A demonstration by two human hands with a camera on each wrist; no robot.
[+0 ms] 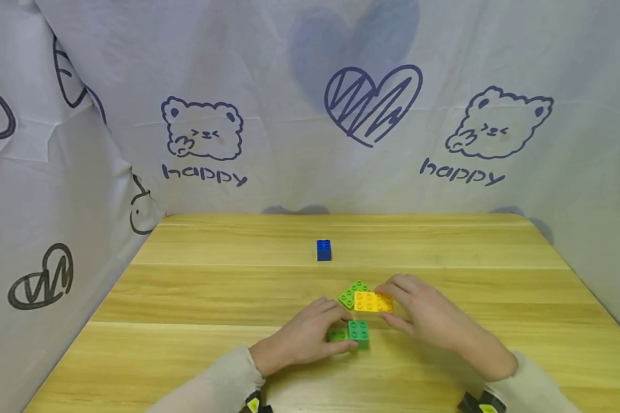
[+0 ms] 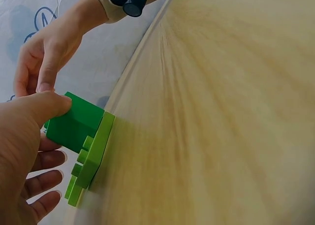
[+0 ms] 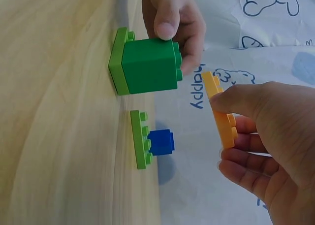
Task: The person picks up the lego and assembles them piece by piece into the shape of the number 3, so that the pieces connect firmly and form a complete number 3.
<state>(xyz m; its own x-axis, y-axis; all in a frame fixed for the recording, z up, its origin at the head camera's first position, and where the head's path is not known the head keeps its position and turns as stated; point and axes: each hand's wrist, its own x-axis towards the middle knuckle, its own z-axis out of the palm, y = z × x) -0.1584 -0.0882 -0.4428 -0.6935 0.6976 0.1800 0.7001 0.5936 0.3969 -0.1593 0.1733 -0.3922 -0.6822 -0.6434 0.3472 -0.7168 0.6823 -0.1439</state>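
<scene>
My left hand (image 1: 307,332) grips a dark green block (image 1: 358,334), thumb on the near side and fingers on the far side. That block sits on one end of a flat lime-green brick (image 3: 116,70), whose remaining studs show to its left in the head view. Between thumb and fingers my right hand (image 1: 431,315) pinches a flat yellow brick (image 3: 222,119), raised above the table with its studs up. In the head view it overlaps a second flat lime-green brick (image 1: 347,298), which lies on the table beyond the green stack.
A small blue block (image 1: 324,250) stands farther back on the wooden table (image 1: 212,287). White cloth (image 1: 284,172) printed with bears and hearts hangs behind the table and along its sides.
</scene>
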